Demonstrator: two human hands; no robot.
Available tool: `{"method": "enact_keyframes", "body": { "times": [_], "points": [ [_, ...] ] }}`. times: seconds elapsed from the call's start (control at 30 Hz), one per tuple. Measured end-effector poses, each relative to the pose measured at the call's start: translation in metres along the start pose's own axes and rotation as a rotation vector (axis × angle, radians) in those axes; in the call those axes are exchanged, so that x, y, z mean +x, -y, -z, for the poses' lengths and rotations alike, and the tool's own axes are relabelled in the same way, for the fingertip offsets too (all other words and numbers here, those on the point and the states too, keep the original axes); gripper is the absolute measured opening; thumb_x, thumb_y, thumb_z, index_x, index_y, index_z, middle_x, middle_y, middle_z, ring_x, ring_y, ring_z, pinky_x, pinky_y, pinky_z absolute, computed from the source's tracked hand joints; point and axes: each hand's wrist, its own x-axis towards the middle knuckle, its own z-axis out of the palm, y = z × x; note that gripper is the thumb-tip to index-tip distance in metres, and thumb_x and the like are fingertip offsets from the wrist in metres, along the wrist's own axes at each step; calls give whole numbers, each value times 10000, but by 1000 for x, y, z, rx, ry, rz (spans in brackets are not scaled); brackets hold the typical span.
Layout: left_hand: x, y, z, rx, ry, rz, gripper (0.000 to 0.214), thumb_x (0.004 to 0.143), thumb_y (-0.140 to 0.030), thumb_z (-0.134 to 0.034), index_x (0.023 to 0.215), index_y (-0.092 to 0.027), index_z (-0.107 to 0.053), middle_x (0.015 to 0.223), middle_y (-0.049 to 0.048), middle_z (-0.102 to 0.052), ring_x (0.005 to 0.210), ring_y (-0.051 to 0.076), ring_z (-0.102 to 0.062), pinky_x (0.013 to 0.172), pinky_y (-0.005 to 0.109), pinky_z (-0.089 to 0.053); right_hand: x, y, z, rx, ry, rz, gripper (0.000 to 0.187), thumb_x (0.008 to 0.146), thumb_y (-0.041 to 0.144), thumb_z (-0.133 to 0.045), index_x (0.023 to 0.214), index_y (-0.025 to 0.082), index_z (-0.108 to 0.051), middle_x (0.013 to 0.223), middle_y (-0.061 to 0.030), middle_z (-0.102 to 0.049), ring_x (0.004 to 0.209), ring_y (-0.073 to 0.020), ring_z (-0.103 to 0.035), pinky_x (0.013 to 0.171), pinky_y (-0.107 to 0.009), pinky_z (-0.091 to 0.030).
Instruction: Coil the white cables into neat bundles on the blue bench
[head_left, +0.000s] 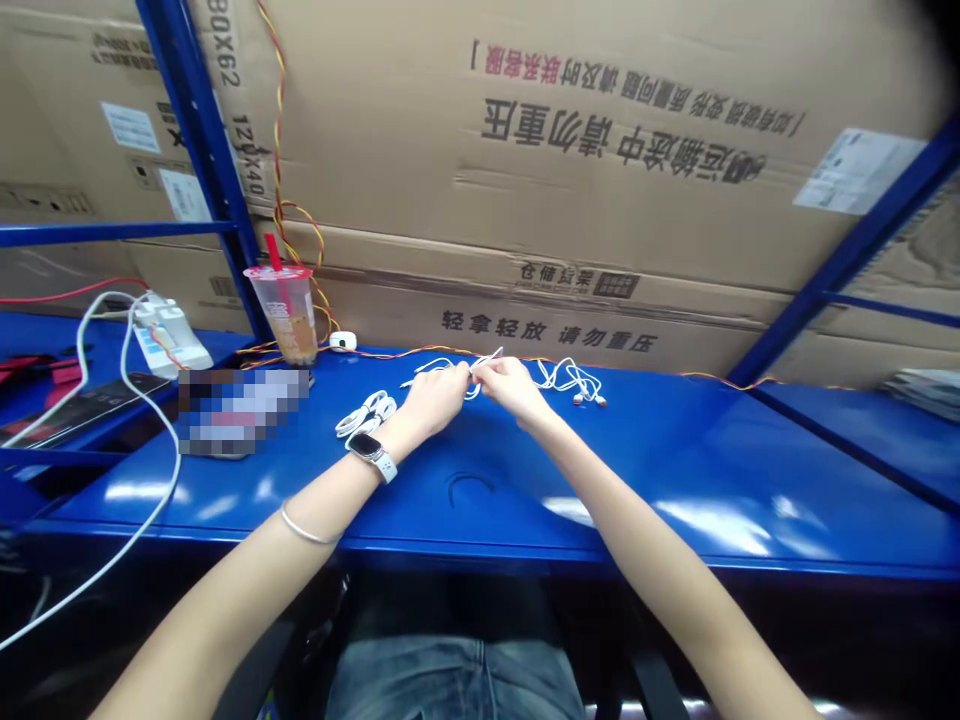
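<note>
Over the blue counter, my left hand and right hand pinch close together on a white earphone cable, light and limp, best held along its thin strand.

The left hand and right hand meet over the middle of the tabletop, on an earphone cable, with its earbuds at 3 o'clock. A coiled cable lies at 9 o'clock, just beside the left hand. A plastic cup stands at 10 o'clock, a power strip farther out. Cardboard cartons stand behind, at 12 o'clock.
</note>
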Motion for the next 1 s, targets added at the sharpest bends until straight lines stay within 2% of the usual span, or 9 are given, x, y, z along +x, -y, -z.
{"method": "enact_keyframes", "body": {
  "times": [0.1, 0.17, 0.2, 0.27, 0.33, 0.47, 0.63, 0.9, 1.0],
  "points": [
    [0, 2, 1, -187, -12, 26, 284, 976, -340, -322, 962, -176, -554, 874, 116, -661, 803, 236, -639, 676, 293, -399, 2, 4, 18, 4, -112, 57, 381, 852, 452, -492, 609, 173, -582, 513, 5, -494, 499, -119, -429, 529, -256, -342],
    [2, 2, 1, -329, -35, 18, 305, 969, -377, -334, 870, -186, -550, 807, 96, -645, 748, 227, -607, 652, 294, -378, 2, 5, 29, -22, -202, 144, 280, 818, 425, -578, 719, 169, -636, 647, -17, -586, 580, -132, -481, 581, -262, -378],
    [2, 3, 2, -391, -42, 5, 319, 967, -385, -333, 829, -190, -544, 786, 87, -639, 729, 222, -590, 647, 296, -371, 3, 5, 34, -30, -202, 185, 227, 793, 393, -623, 806, 171, -665, 749, -32, -629, 643, -142, -517, 620, -265, -400],
    [3, 3, 2, -481, -33, -25, 343, 963, -392, -329, 772, -194, -535, 768, 74, -633, 714, 214, -564, 650, 299, -367, 3, 3, 39, -20, -107, 239, 275, 756, 344, -679, 981, 185, -686, 961, -60, -667, 802, -168, -579, 712, -277, -432],
    [2, 5, 2, -525, -6, -61, 357, 959, -388, -326, 751, -193, -541, 769, 67, -637, 716, 209, -556, 662, 304, -373, 3, 0, 40, -10, 24, 257, 305, 754, 330, -695, 1028, 195, -694, 1050, -68, -675, 925, -191, -600, 777, -290, -435],
    [0, 8, 2, -530, 52, -117, 377, 952, -379, -332, 785, -185, -608, 787, 71, -663, 734, 213, -577, 689, 310, -395, 4, -4, 35, -45, 119, 262, 177, 784, 345, -679, 835, 179, -714, 906, -51, -703, 867, -185, -615, 759, -286, -423],
    [0, 8, 1, -376, 62, -110, 377, 949, -363, -337, 949, -178, -666, 914, 100, -699, 846, 242, -624, 730, 313, -428, 4, -5, 27, -70, 59, 285, 188, 804, 342, -644, 745, 166, -671, 825, -48, -673, 789, -168, -592, 713, -280, -412],
    [1, 7, 2, -133, 44, -143, 352, 971, -330, -330, 1030, -184, -645, 1006, 100, -710, 913, 241, -660, 758, 310, -467, 6, -14, 17, -40, 7, 263, 160, 778, 319, -607, 727, 167, -611, 779, -37, -632, 753, -169, -561, 705, -290, -406],
    [1, 8, 2, -87, 48, -175, 318, 969, -294, -346, 1036, -173, -632, 1023, 107, -704, 936, 248, -662, 769, 323, -480, 7, -16, 14, 10, 6, 205, 143, 744, 299, -613, 687, 171, -587, 719, -20, -610, 716, -163, -541, 694, -293, -403]
  ]
}}
